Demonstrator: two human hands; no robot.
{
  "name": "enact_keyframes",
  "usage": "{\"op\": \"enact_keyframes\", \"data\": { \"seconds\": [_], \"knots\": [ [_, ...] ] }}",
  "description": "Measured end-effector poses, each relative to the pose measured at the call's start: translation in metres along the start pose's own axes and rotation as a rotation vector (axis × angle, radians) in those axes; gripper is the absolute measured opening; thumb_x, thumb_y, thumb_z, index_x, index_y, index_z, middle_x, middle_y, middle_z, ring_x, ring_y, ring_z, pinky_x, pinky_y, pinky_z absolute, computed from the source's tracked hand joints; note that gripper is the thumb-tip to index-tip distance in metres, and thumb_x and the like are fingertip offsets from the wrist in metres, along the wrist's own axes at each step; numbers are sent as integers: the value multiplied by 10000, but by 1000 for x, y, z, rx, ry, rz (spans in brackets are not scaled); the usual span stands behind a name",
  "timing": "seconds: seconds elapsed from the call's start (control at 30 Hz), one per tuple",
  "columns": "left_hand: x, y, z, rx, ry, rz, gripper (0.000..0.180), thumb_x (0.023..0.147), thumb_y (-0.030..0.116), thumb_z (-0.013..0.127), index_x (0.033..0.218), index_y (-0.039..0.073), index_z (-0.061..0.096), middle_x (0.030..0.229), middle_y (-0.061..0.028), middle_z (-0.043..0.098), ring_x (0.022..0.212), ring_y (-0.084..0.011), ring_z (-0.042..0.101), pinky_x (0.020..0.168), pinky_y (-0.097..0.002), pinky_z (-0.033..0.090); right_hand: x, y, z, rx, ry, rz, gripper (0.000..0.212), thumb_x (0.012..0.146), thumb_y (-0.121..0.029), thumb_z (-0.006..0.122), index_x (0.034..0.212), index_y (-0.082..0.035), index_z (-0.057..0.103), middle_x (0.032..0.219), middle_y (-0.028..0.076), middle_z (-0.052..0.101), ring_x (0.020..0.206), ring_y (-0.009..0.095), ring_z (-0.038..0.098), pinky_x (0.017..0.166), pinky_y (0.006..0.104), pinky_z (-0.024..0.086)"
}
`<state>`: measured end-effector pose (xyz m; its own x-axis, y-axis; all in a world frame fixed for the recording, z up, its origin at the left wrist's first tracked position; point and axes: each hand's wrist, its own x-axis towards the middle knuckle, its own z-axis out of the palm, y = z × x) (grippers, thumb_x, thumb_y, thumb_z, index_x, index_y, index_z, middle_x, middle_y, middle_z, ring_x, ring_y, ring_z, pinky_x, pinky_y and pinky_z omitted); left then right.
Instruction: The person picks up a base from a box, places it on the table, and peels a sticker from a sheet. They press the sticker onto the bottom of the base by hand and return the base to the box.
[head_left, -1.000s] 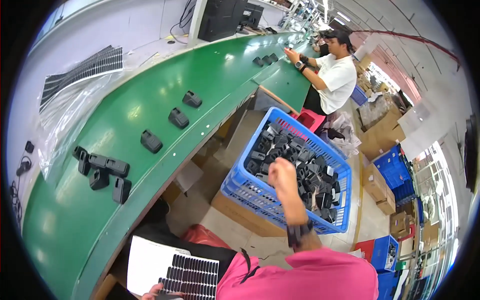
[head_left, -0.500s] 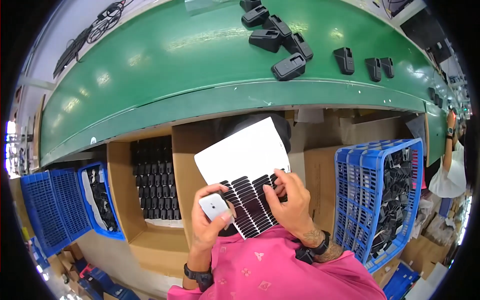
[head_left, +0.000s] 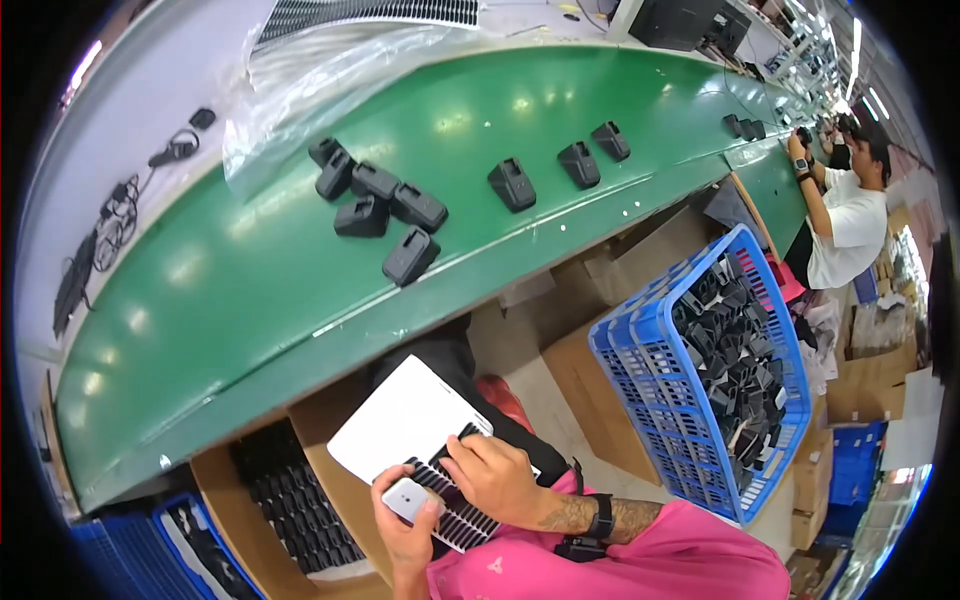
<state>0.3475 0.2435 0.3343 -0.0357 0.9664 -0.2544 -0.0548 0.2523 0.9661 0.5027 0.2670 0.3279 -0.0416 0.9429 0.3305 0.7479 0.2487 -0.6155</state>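
On my lap rests a white sheet [head_left: 405,420] carrying rows of small black strips [head_left: 455,510]. My left hand [head_left: 400,525] grips a small white rectangular piece [head_left: 412,497] at the sheet's lower edge. My right hand [head_left: 495,475], with a dark watch on the wrist, lies on the strips, its fingers pinching at one of them. A green conveyor belt [head_left: 250,290] curves in front of me, with a cluster of black plastic housings [head_left: 378,205] lying on it.
A blue crate [head_left: 655,330] full of black parts stands on cardboard boxes at my right. A cardboard box [head_left: 300,500] with black parts sits lower left. Farther along the belt a person in a white shirt [head_left: 845,225] works. Clear plastic wrap [head_left: 320,75] and cables [head_left: 120,200] lie beyond the belt.
A second ago my right hand reached into the blue crate. It then came back to the sheet of strips, where both hands now stay. My view has swung right.
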Motion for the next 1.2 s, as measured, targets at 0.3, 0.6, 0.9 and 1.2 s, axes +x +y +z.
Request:
{"op": "enact_keyframes", "data": {
  "seconds": [0.3,0.6,0.9,1.2],
  "knots": [
    [-2,20,13,-89,-18,-14,493,739,129,611,1187,17,441,1099,-80,498,914,-136,496,825,-252,423,-3,4,-1,110,-19,39,114,797,-138,649,841,-55,584,742,64,598,662,220,615,560,310,496],
    [-3,7,4,-158,-47,-102,468,846,62,573,1269,-22,390,1146,-167,499,1006,-255,528,848,-337,467,4,5,-33,529,-87,238,123,844,-119,589,839,-14,526,752,124,584,666,281,592,596,366,469],
    [-2,30,14,-277,-104,-38,480,850,109,577,1266,-33,384,1087,-178,532,896,-246,573,733,-313,493,26,-11,-50,1423,-449,546,124,941,-152,520,944,-32,491,771,-8,538,623,41,507,554,194,424],
    [6,48,27,-230,-168,-59,546,849,198,634,1284,10,364,1070,-132,516,878,-187,540,743,-292,468,39,-20,-56,1309,-375,414,117,948,-133,500,911,-24,485,790,3,535,704,41,467,584,210,404]
  ]
}}
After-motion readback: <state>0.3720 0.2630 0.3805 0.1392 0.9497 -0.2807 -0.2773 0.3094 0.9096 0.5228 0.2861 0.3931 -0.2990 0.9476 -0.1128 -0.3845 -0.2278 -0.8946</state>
